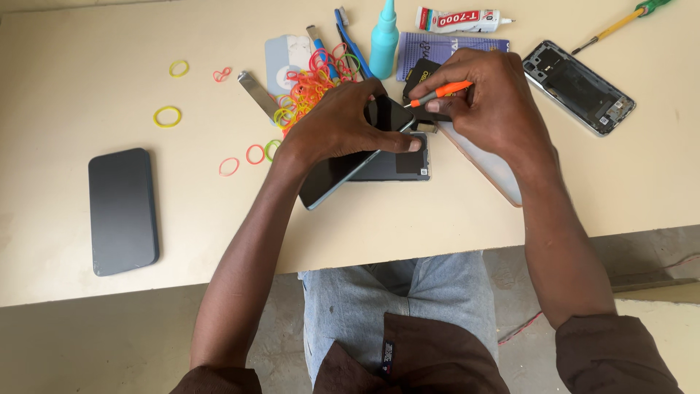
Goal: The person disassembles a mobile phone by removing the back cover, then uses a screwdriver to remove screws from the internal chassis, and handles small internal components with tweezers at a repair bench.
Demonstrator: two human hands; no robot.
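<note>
at the table's middle, the left hand clamps a dark screen panel, fingers over its top edge and thumb pressed near the corner, so the panel tilts up off the phone body lying under it. the panel's lower end juts out toward the table's near edge, below the wrist. the right hand pinches a small orange-handled tool between thumb and fingers, its tip pointing left at the panel's upper edge, just beside the left fingertips. a pale flat cover lies under the right wrist.

behind the hands sits a heap of coloured rubber bands, with loose ones scattered to the left. a teal bottle, a glue tube, a blue toothbrush and a metal blade lie near the far side. an opened phone frame rests at far right, a green-handled screwdriver beyond it. a dark phone lies face down well apart at left. the table is cream; below it are jeans and a grey concrete floor.
</note>
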